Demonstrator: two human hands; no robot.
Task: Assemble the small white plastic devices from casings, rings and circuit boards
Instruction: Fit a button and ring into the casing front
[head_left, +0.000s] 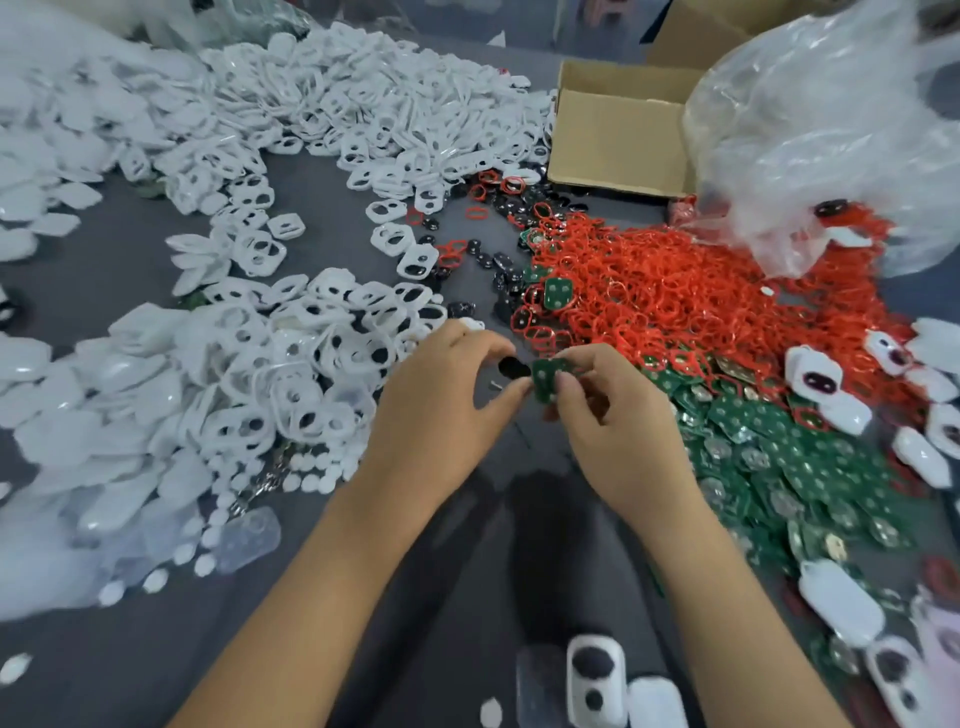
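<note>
**A green board and a black pad held over the grey desk**

A small green circuit board (546, 379) is pinched by the right hand (618, 431). The fingers (566, 387) of that hand are curled and clamped on the board. The board is held up above the desk (332, 218), in the middle of the view.

A small black oval pad (514, 368) is held by the left hand (447, 410). It is gripped between the thumb and the curled fingers. The pad is just beside the left edge of the board; whether they touch cannot be told.

A big heap of white casings (291, 374) is spread on the left of the desk, and more are piled at the back. A heap of red rings (675, 301) is seen to the right, behind the hands. A pile of green boards (779, 447) is laid beside the right hand. A few black pads (488, 260) are scattered between the white heap and the red heap.

Some finished white devices (595, 675) are placed near the bottom edge and on the right side. An open cardboard box (618, 135) is set at the back. A clear plastic bag (831, 124) is leaned over the box and the red rings.
</note>
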